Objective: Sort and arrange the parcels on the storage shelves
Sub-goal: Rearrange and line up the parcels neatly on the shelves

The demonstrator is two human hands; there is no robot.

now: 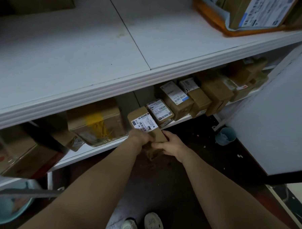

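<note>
Both grips hold the near end of a long box: left grip (139, 138) on its left side, right grip (172, 145) on its right, fingers curled round it. The box (143, 122) points away from the person, long axis running toward the lower shelf (96, 149), label up. Its far end lies between a yellow-taped parcel (95, 125) and a labelled parcel (160, 110). More parcels line up rightward.

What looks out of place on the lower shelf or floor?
The large box at far left juts past the lower shelf's front edge. Pale crumbs litter the dark floor beside the blue cup. The labelled parcel, held in left grip and right grip, sticks out of its row.
</note>
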